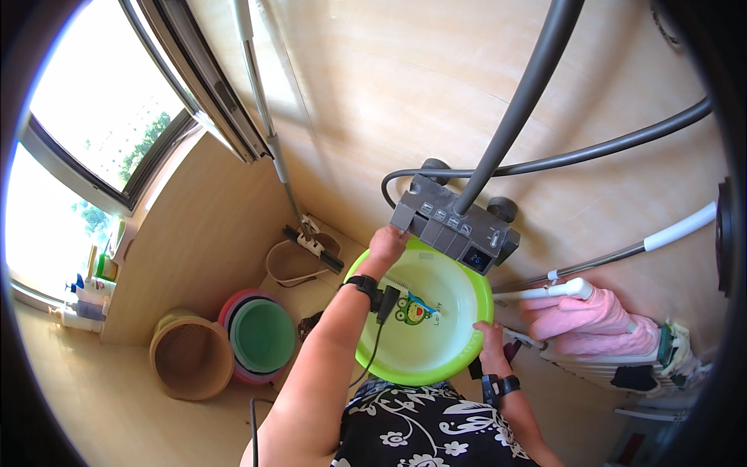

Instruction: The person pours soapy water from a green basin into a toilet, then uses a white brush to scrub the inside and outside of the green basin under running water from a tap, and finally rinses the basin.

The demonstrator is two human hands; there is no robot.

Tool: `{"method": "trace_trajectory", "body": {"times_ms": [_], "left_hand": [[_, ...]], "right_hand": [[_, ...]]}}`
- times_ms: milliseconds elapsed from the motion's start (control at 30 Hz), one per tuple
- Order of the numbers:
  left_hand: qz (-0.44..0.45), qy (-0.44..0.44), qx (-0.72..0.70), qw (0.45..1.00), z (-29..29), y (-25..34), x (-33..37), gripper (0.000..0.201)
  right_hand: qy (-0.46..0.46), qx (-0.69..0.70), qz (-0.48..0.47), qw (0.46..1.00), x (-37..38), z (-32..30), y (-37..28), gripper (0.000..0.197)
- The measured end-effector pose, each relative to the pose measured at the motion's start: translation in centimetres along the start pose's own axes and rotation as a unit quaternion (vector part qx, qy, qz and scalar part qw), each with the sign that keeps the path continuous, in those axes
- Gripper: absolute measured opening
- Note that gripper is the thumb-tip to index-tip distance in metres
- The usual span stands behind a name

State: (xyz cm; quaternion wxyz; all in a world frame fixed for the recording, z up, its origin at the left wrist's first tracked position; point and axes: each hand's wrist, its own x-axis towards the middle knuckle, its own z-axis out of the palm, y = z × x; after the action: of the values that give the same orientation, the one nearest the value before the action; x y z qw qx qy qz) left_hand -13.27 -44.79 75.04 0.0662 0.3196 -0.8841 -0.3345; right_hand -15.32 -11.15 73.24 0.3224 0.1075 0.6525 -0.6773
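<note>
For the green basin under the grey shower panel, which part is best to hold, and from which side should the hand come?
Probably the rolled rim of the green basin. The bowl is wide, round and smooth, so only the lip gives the fingers a hold. The right hand already clasps the rim on the near right side, coming from below. The left hand is up at the grey shower panel, so the far left rim is free.

Small rectangular screen [477, 260] on lower right face of grey control box [455, 226] — dark, blue lit digits — just past my left hand [387, 243]. Bottles [87, 300] on window ledge, far left — white bodies, blue and red caps, labels too small to tell.
</note>
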Motion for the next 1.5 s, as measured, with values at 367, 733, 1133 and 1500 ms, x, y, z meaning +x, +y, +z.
{"method": "trace_trajectory", "body": {"times_ms": [367, 733, 1133, 1500], "left_hand": [[-0.172, -0.076, -0.248, 0.95, -8.4, -10.2, -7.0, 0.032], [-0.248, 0.193, -0.511, 0.8, -12.0, -9.8, -14.8, 0.03], [-0.185, 0.38, -0.545, 0.724, -8.1, -7.0, -16.9, 0.019], [-0.235, 0.347, -0.597, 0.684, -6.2, -8.3, -16.9, 0.019]], "right_hand": [[-0.084, -0.123, -0.092, 0.985, 4.9, 5.2, 0.1, 0.025], [-0.031, -0.295, -0.213, 0.931, 11.5, 14.9, 2.0, 0.042], [0.04, -0.461, -0.444, 0.767, 9.2, 20.2, 0.3, 0.046], [-0.351, -0.088, 0.009, 0.932, 11.6, 23.9, -5.1, 0.028]]}}
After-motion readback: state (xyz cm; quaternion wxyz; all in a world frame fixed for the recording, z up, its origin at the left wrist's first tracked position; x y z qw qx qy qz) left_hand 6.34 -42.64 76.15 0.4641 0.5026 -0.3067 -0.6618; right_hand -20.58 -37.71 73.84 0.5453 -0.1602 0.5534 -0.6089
